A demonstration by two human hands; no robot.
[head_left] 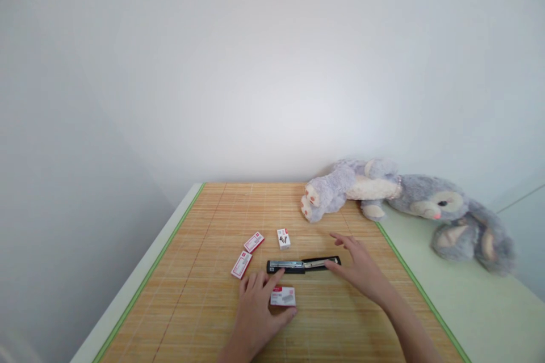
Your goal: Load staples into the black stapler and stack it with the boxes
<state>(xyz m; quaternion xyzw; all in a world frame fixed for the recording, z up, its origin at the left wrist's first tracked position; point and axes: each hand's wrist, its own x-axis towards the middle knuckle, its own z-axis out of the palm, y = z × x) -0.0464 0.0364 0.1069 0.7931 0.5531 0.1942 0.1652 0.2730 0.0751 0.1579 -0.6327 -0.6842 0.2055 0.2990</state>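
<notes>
A black stapler [286, 266] lies unfolded flat on the bamboo mat, its metal inside facing up. My left hand [259, 306] rests on the mat just in front of it, fingers spread, the index fingertip at the stapler's near edge. Between that hand's index finger and thumb sits a white and red staple box [283, 296]; I cannot tell whether the hand touches it. My right hand [360, 266] hovers over the stapler's right end, fingers apart, with the thumb tip at or just above it. Nothing shows in its grasp.
Two red and white boxes [241, 264] lie left of the stapler, and a smaller white box [283, 239] is behind it. A grey plush rabbit [426, 195] lies along the wall at the back right. The green-edged bamboo mat [200, 306] covers much of the table.
</notes>
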